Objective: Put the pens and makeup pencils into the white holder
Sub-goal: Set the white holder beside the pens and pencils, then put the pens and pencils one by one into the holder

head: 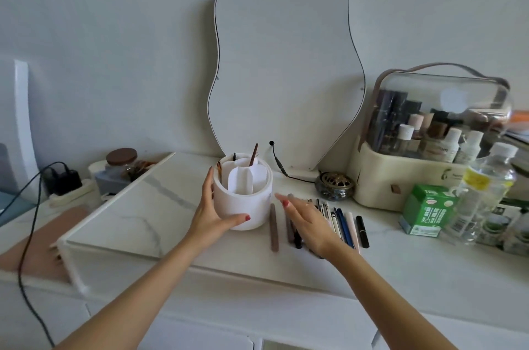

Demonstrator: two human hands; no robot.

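The white holder [242, 198] stood near the middle of the worktop [160, 206], toward its back edge, just in front of a wavy-edged mirror [286, 69]. A few brown sticks and a spoolie [234, 156] already poked up from its compartments. The left hand [210, 212] cupped the holder's left side, fingers curved round the wall and thumb across its front. The right hand [307, 218] hovered flat and slack over a row of pens and makeup pencils [343, 223] lying just right of the holder, gripping nothing; it was blurred. One brown pencil [274, 228] lay apart from the row, closest to the holder.

The holder looked light, so a careless drop-in could likely tip it if the left hand let go. The round pencils might also roll toward the front edge if the right hand swept them.

Further right sat a brass incense burner [335, 186], a clear-lidded cosmetics case [429, 138], a green carton [426, 211] and a clear bottle [483, 192]. The carton's print and the bottle labels were too blurred to read.
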